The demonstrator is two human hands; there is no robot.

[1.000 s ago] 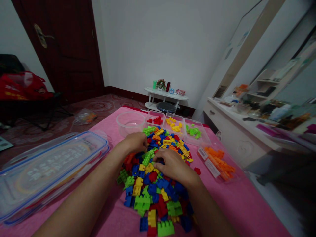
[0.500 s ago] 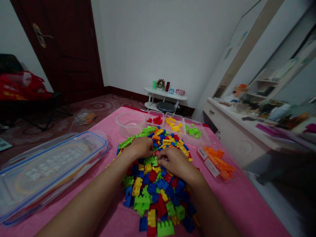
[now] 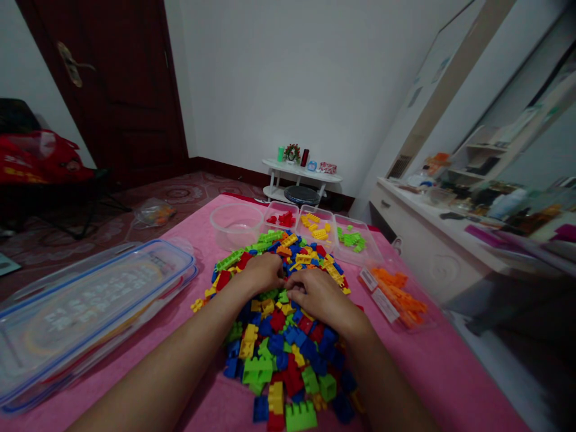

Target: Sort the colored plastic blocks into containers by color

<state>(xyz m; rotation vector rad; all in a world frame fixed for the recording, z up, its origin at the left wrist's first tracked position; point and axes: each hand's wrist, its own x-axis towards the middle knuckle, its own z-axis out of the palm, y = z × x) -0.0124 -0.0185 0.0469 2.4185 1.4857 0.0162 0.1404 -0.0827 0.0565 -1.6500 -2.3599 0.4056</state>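
A heap of toy building blocks (image 3: 279, 342) in red, yellow, blue and green spreads over the pink cloth (image 3: 454, 372). My left hand (image 3: 265, 273) rests in the upper middle of the heap, its fingers curled down among the blocks. Close beside it, almost touching, is my right hand (image 3: 315, 293), with thumb and fingers bent together. Both sets of fingertips are partly hidden, so whatever they hold does not show. Small green blocks (image 3: 272, 294) lie just below the hands.
Behind the heap stand a round clear tub (image 3: 236, 240) and clear trays with red blocks (image 3: 283, 219), yellow blocks (image 3: 317, 227) and green blocks (image 3: 351, 239). Orange pieces (image 3: 400, 297) fill a box at right. A blue-rimmed lidded container (image 3: 99, 300) lies at left.
My left hand has shifted slightly down and right, closer to my right hand, uncovering red blocks and a yellow one by its wrist. My right hand has hardly moved.
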